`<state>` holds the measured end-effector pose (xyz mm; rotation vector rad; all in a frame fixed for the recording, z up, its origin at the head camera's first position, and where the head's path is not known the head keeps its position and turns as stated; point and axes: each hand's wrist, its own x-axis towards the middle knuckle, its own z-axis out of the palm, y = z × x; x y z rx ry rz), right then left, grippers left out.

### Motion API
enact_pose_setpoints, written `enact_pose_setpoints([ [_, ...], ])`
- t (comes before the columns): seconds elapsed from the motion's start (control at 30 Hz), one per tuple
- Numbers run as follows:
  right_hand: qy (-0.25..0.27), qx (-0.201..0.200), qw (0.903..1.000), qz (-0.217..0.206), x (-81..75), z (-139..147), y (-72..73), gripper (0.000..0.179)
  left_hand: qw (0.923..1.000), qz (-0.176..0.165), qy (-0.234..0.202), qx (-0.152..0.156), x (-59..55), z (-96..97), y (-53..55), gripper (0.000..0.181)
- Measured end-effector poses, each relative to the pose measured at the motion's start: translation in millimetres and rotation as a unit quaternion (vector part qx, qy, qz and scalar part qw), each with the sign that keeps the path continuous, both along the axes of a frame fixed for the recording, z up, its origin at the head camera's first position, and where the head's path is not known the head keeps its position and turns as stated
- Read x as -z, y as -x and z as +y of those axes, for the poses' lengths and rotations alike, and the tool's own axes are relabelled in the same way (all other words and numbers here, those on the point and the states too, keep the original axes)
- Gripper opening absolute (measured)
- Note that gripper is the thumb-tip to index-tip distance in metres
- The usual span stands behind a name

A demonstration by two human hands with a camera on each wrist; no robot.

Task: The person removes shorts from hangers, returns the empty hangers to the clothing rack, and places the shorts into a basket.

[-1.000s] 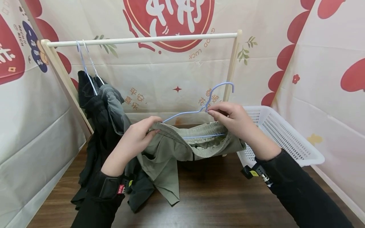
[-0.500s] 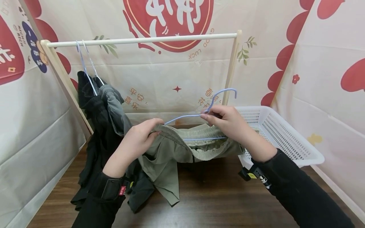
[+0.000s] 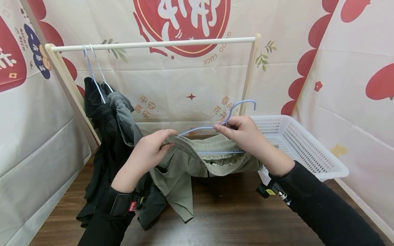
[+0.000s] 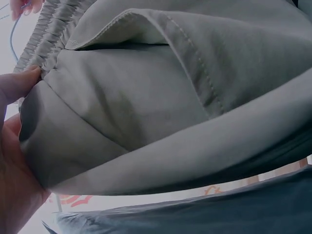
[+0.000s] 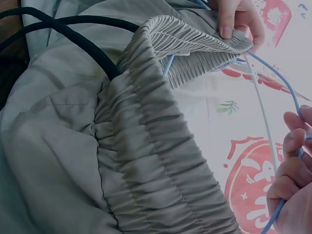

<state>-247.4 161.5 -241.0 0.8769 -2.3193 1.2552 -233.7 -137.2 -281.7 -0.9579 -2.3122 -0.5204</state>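
Olive-grey pants (image 3: 186, 162) with a gathered elastic waistband (image 5: 156, 141) and a dark drawstring (image 5: 92, 46) hang over the table in the head view. My left hand (image 3: 146, 153) pinches the left end of the waistband, thumb (image 4: 19, 85) on the near side. A blue wire hanger (image 3: 200, 128) sits inside the waist opening, its bottom bar crossing it and its hook pointing up and right. At the hanger's neck, just below the hook, my right hand (image 3: 243, 131) grips the wire. The hanger's right shoulder is hidden behind that hand.
A rack with a white bar (image 3: 184, 43) stands behind. Black pants (image 3: 106, 119) and a grey garment (image 3: 124, 111) hang on hangers at its left. At right is a white perforated basket (image 3: 320, 153). The brown wooden table (image 3: 234, 212) lies below.
My right hand has lowered the hanger and shifted slightly left, so the hook sits lower. My left hand holds the waistband almost in the same place.
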Motion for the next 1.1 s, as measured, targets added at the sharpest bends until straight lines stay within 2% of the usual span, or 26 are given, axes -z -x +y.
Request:
enact_pose_setpoints([
  [0.2, 0.021, -0.014, 0.9996, 0.014, 4.1, 1.0, 0.5, 0.012, 0.9997, -0.009, 0.001, -0.025, 0.6, -3.1, -0.8, 0.035],
  [0.4, 0.055, 0.005, 0.9985, -0.009, 5.0, 10.8, 3.3, 0.011, 0.9967, -0.017, -0.048, -0.063, 2.2, -15.8, -2.1, 0.029],
  [0.6, 0.069, 0.002, 0.9975, -0.013, 5.5, 16.8, 3.7, 0.012, 0.9966, -0.021, -0.053, -0.059, 5.0, -21.2, -1.6, 0.025],
  [0.83, 0.101, 0.006, 0.9947, -0.020, 5.8, 20.1, 2.3, 0.011, 0.9968, 0.005, -0.065, -0.046, 7.4, -23.5, -0.7, 0.027],
  [1.1, 0.132, 0.013, 0.9899, -0.048, 6.0, 27.3, 2.6, 0.018, 0.9932, 0.024, -0.090, -0.070, 10.7, -25.1, -1.3, 0.031],
])
